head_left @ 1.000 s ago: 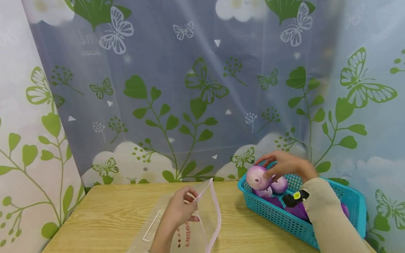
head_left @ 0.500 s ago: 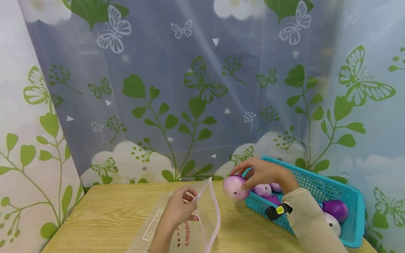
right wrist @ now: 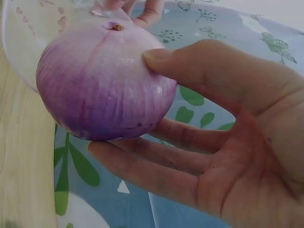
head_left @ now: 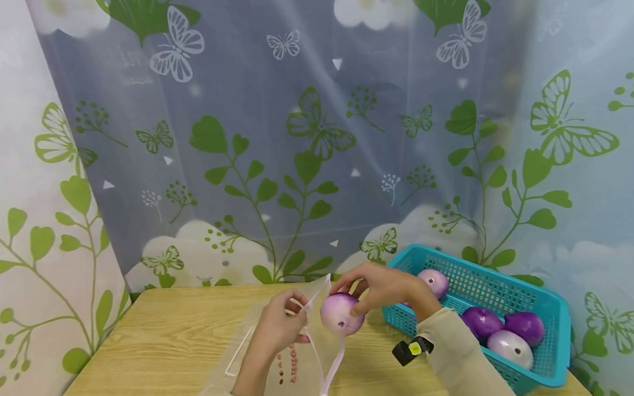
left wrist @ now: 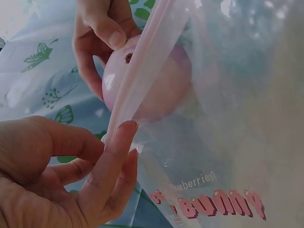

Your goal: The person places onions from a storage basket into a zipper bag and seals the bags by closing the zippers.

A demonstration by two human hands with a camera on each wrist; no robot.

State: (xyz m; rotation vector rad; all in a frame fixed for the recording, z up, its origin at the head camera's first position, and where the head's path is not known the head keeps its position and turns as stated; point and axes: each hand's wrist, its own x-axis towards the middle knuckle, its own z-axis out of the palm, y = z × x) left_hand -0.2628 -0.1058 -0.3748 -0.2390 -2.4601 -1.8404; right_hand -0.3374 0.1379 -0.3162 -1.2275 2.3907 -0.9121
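Observation:
My right hand (head_left: pixel 387 286) grips a purple-and-white onion (head_left: pixel 341 315) between thumb and fingers, at the mouth of a clear zip bag (head_left: pixel 233 349). In the right wrist view the onion (right wrist: pixel 104 85) fills the upper left, its root end toward the bag. My left hand (head_left: pixel 282 320) pinches the bag's edge between thumb and fingertips and keeps the mouth apart. From the left wrist the onion (left wrist: pixel 156 85) shows partly behind the pink zip strip (left wrist: pixel 142 57) and film. Pink lettering reading "BUNNY" (left wrist: pixel 223 204) is printed on the bag.
A turquoise basket (head_left: pixel 559 341) at the right holds several onions, among them a whitish one (head_left: pixel 509 349) and dark purple ones (head_left: pixel 524 329). The wooden table (head_left: pixel 158 329) ends at a patterned curtain (head_left: pixel 273 164) behind.
My right hand has carried the onion from over the basket leftward to the bag's mouth. More of the basket's onions show now. The left hand stays on the bag edge.

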